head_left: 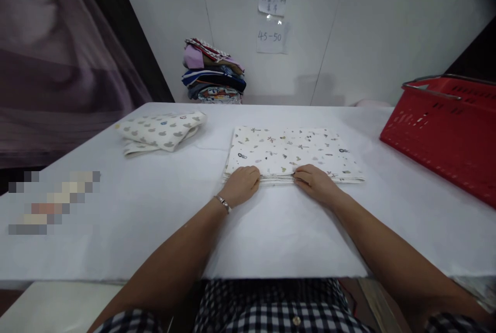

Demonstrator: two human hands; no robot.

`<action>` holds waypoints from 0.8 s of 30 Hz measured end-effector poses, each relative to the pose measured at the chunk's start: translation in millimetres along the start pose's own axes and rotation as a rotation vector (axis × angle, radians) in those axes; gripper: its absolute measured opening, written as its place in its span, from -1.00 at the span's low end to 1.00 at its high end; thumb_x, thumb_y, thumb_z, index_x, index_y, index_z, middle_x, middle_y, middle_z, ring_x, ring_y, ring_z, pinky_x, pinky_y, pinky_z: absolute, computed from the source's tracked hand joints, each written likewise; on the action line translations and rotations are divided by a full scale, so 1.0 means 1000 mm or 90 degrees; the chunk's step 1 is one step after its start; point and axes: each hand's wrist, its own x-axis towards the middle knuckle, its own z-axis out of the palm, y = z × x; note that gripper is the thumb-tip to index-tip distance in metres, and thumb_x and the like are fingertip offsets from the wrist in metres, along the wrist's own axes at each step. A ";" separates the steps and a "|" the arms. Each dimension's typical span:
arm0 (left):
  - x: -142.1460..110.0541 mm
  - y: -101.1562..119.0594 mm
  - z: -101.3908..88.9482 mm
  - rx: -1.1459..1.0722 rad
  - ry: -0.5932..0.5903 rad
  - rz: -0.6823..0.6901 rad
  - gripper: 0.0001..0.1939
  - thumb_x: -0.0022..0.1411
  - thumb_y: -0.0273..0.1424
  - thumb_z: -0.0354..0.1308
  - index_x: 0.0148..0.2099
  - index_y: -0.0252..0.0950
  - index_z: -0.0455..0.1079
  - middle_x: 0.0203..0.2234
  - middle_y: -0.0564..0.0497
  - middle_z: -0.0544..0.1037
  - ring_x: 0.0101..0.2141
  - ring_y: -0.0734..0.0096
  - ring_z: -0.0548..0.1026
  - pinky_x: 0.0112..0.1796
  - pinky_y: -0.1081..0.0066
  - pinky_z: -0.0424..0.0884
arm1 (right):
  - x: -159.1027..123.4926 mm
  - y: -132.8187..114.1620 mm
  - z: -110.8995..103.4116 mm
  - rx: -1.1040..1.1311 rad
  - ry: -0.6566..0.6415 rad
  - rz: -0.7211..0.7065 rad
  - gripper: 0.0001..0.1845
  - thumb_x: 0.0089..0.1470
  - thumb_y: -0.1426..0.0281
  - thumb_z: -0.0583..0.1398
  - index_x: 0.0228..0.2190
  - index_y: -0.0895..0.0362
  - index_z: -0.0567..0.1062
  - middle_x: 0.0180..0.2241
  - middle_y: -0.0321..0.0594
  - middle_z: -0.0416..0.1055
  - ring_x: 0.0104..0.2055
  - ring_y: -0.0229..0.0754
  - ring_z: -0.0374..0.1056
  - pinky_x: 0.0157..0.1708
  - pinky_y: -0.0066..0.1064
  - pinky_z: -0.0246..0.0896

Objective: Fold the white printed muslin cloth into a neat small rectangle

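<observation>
Pinching the near edge of the folded cloth (287,149), both hands were on it at once, the left hand (241,186) towards the left end and the right hand (315,184) a bit right of the middle. Fingers on both were curled in narrow around that edge, with a stretch of it showing between them. The cloth lay flat on the white bench (282,240), pretty much straight ahead, in a few stacked layers, white with little palm trees and other small prints. A silvery bracelet (223,202) sat on the left wrist, and the checked shirt (267,317) showed down at the near side of the bench.

Off to the left was a rumpled cloth (155,130) with grey cloud-like shapes, well apart from the folded one. Nearer the left edge was something pixelated (54,202), so no clue what that was. The red basket (449,131) took up the right side, its metal handle resting along the rim. Past the far edge there was a pile of folded fabrics (214,72) by the wall (349,38), and a paper sign (271,38) reading 45-50 was stuck up there, just under another paper.
</observation>
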 end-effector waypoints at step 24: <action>0.001 0.004 0.008 0.061 0.030 -0.006 -0.86 0.28 -0.45 -0.07 -0.20 -0.28 0.31 -0.29 -0.06 0.44 -0.21 0.28 0.38 -0.21 0.28 0.27 | 0.002 -0.007 -0.002 0.004 0.036 0.042 -0.76 0.20 0.46 -0.06 -0.31 0.11 0.40 -0.21 -0.09 0.41 -0.15 -0.09 0.28 -0.18 -0.26 0.21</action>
